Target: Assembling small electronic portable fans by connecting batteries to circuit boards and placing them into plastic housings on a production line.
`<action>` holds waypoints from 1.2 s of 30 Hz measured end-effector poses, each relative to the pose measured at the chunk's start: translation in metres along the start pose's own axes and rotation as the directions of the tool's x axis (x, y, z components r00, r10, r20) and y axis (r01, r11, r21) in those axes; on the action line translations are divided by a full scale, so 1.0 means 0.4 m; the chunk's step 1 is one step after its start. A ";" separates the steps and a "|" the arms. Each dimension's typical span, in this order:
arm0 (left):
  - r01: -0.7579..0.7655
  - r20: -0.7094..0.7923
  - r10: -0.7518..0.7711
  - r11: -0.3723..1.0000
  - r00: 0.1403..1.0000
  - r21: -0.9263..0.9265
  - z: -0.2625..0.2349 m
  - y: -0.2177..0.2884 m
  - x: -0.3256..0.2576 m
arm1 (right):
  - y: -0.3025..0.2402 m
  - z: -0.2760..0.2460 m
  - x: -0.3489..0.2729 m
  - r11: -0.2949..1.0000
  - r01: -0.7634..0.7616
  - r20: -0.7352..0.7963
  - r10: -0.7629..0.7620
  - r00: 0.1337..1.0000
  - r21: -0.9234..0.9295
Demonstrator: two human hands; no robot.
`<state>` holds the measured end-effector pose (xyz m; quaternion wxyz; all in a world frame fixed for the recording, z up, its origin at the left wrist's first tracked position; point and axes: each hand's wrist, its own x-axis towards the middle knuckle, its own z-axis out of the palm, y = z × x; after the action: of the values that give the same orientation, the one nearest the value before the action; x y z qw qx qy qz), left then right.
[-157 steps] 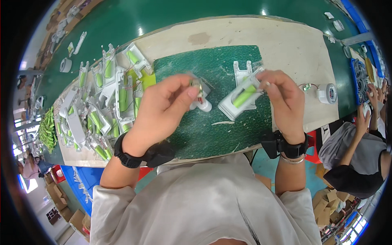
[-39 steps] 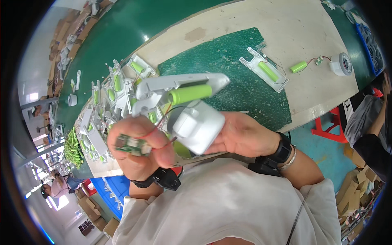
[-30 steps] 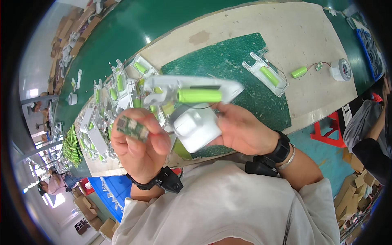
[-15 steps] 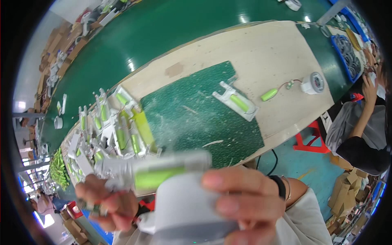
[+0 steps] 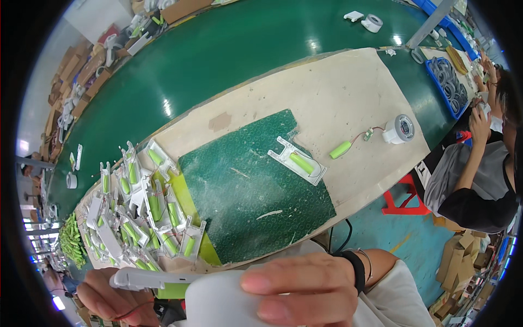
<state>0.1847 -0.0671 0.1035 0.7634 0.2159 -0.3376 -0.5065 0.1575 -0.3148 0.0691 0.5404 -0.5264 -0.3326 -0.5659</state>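
Close in at the lower edge, my right hand (image 5: 308,286) is closed around a smooth white rounded plastic casing (image 5: 220,300), cut off by the picture's edge. Directly left of it lies a long white plastic housing (image 5: 144,278) with a green battery cell (image 5: 171,291) along its underside. My left hand (image 5: 111,297) is closed at the housing's left end, its fingers partly hidden below it. A thin red wire (image 5: 133,312) runs by the left fingertips. Beyond both hands, a similar white housing (image 5: 311,173) with a green cell lies on the green mat (image 5: 250,218).
A heap of white housings with green cells (image 5: 136,212) covers the table's left side. Loose green cells (image 5: 71,240) are piled farther left. Rightward lie a wired green cell (image 5: 340,150) and a white round unit (image 5: 400,129). A co-worker (image 5: 474,180) sits beyond a blue crate (image 5: 448,90).
Both hands and the held pieces have moved lower and left in the picture. The white housing now lies level above my left fingers, and the circuit board there is out of sight. The view has shifted.
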 end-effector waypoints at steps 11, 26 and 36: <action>0.127 -0.317 0.206 0.621 0.926 0.774 0.036 0.097 0.064 | 0.011 -0.045 0.037 0.991 -0.033 0.164 0.011 0.986 0.129; 0.528 -0.725 0.314 0.520 0.613 0.672 -0.160 0.151 0.275 | 0.103 -0.023 -0.092 0.098 -0.969 0.332 0.927 0.172 0.229; 0.503 -0.704 0.270 0.538 0.657 0.676 -0.225 0.162 0.259 | 0.159 -0.041 -0.111 0.469 -0.879 0.185 0.875 0.448 -0.091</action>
<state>0.3183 -0.1379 0.1165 0.5900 0.7617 -0.1753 -0.2023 0.2086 -0.3311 0.0108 0.7218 -0.6727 -0.0725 -0.1458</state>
